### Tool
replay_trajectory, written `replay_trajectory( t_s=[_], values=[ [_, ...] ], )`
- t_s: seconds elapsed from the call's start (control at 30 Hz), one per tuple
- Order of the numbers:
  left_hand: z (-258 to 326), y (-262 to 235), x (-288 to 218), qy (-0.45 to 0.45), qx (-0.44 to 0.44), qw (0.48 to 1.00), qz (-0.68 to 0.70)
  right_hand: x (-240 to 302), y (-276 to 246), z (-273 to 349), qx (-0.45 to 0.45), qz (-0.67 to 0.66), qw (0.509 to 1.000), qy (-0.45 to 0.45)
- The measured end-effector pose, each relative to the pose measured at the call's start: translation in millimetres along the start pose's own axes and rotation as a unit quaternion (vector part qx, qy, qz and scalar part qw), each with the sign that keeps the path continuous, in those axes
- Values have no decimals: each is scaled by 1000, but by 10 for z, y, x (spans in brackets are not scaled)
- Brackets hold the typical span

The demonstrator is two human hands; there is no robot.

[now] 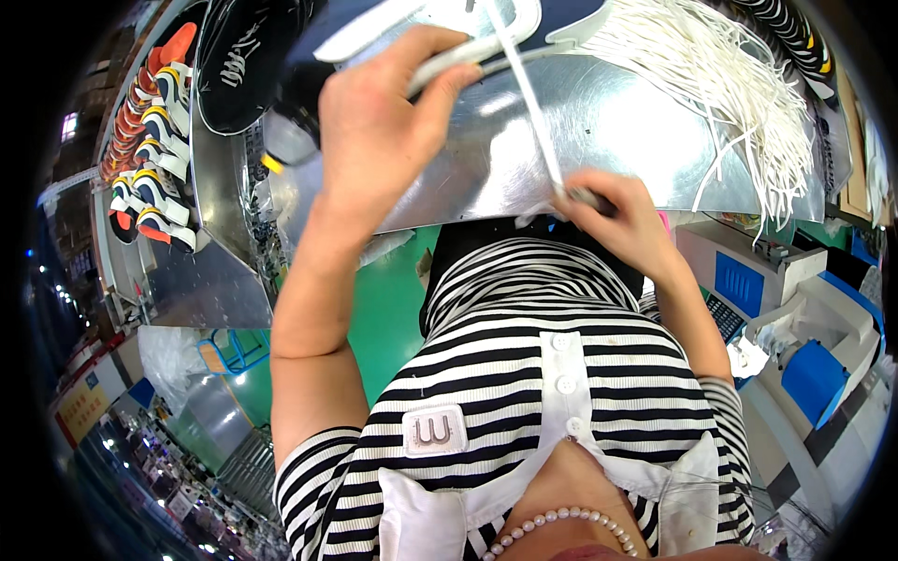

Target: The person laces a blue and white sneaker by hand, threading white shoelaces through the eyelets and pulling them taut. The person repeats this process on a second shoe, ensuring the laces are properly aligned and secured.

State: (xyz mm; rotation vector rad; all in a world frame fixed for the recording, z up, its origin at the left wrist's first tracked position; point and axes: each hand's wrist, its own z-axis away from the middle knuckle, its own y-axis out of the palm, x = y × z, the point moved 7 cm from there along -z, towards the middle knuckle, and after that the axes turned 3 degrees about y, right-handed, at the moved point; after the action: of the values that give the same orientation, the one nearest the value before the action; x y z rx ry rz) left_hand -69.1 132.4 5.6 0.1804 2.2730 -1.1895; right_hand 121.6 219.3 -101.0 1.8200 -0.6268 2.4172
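Observation:
At the top of the view, my left hand is closed with thumb and fingers on the pale edge of a navy and white shoe upper, which the frame cuts off. A flat white shoelace runs taut from the upper down to my right hand. That hand is closed on the lace near the table's front edge. A dark, short-handled tool also shows in its grip; its kind is unclear. Beneath both hands lies the shiny metal table.
A heap of white laces covers the table's right side, some hanging over the edge. Rows of shoe uppers stand at the left beside a black tray. A blue stool and a white-and-blue machine flank me.

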Motion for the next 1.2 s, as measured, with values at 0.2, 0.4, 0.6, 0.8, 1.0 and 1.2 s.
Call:
replay_trajectory(
  t_s=[0.2, 0.4, 0.6, 0.8, 1.0, 1.2],
  values=[
    [-258, -248, -244, -45, -27, 987, 154, -462, -99, 969, 12, 67, 992, 104],
    [319, 345, 182, -52, 158, 986, 20, -243, -201, 656, -60, -43, 997, 19],
    [415, 582, 254, -93, 304, 947, -45, 183, -317, -326, -116, -48, 986, -107],
    [152, 491, -46, 17, 254, 965, -65, 392, -505, -813, -96, -11, 979, -181],
    [111, 810, 70, -58, 271, 958, -78, 355, -497, -1006, -131, -101, 969, -182],
    [110, 852, 170, -56, 195, 975, -92, 79, -481, -996, -121, -293, 944, -90]
  ],
)
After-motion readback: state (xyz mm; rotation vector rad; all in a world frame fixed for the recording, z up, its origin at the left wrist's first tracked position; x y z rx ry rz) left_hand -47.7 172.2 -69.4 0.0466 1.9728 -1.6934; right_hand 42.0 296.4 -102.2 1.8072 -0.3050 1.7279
